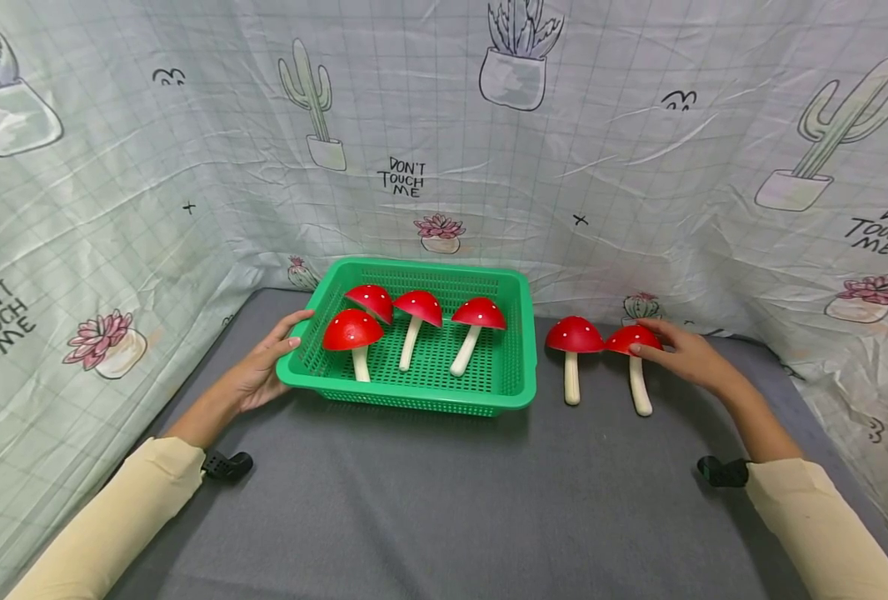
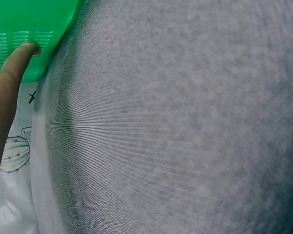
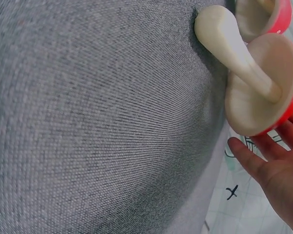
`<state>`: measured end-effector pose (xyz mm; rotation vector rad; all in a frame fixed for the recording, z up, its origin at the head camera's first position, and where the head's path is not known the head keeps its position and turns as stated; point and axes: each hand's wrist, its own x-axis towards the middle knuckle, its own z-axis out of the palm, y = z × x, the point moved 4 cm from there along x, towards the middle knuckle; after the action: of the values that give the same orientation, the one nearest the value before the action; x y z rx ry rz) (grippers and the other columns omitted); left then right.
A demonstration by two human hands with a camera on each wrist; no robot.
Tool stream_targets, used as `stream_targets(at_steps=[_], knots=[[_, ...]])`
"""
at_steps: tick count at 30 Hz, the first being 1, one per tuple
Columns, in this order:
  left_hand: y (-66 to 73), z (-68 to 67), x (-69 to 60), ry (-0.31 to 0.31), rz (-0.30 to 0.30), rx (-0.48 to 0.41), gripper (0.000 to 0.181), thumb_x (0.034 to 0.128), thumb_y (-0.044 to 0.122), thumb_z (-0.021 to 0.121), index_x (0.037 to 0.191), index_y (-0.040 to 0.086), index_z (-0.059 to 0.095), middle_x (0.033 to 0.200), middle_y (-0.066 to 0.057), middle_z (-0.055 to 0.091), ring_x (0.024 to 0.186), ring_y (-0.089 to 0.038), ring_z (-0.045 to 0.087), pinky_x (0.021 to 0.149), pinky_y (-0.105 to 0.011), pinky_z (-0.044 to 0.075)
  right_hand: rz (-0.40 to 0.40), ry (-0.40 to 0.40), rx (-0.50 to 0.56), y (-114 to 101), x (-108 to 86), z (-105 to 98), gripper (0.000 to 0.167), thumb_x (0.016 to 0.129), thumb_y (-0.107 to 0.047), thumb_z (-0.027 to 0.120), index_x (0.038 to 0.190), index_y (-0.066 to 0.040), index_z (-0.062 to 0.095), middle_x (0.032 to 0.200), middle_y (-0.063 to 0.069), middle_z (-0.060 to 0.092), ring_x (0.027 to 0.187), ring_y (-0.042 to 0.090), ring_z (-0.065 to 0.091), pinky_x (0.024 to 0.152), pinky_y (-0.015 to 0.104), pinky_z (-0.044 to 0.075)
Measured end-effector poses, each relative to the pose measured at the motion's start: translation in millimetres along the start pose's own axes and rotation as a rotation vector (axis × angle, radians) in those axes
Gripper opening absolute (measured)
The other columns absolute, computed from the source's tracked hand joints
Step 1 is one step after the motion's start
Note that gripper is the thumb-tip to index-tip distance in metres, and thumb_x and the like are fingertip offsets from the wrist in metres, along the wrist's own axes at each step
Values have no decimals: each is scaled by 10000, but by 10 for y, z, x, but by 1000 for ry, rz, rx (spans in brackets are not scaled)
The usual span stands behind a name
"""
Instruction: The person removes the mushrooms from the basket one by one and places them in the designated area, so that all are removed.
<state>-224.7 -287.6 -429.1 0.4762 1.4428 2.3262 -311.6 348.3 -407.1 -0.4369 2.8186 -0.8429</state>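
The rightmost mushroom [image 1: 636,367], red-capped with white dots and a pale stem, lay on the grey counter [image 1: 444,500], its stem toward the person. The right hand [image 1: 680,354] grasped its cap between thumb and fingers. A second mushroom [image 1: 573,354] lay just beside it, between it and the green basket [image 1: 414,393]. Four more mushrooms [image 1: 415,323] lay inside that basket. The left hand [image 1: 266,369] gripped the basket's left side. Cactus-printed cloth [image 1: 609,158] hung behind.
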Motion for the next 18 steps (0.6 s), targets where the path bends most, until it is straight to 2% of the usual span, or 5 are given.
stream_targets(at_steps=[9,18], knots=[[5,0,9,1,0,1,486,1116,74,298,1546,295,242,1393,-82,428,1057,-247,682,852,-389,608,1,-11,-11,35,-5,-42,802,1016,-518,559,1558,17,307,1556,339,320,1398,549,333,1080,706,334],[-4,0,-6,-5,-2,-13,486,1115,65,295,1543,292,248,1390,-83,441,1051,-248,687,849,-389,609,-61,68,-15,-188,-20,-128,700,1022,-439,598,1529,-4,388,1528,302,396,1350,524,428,1035,676,420]])
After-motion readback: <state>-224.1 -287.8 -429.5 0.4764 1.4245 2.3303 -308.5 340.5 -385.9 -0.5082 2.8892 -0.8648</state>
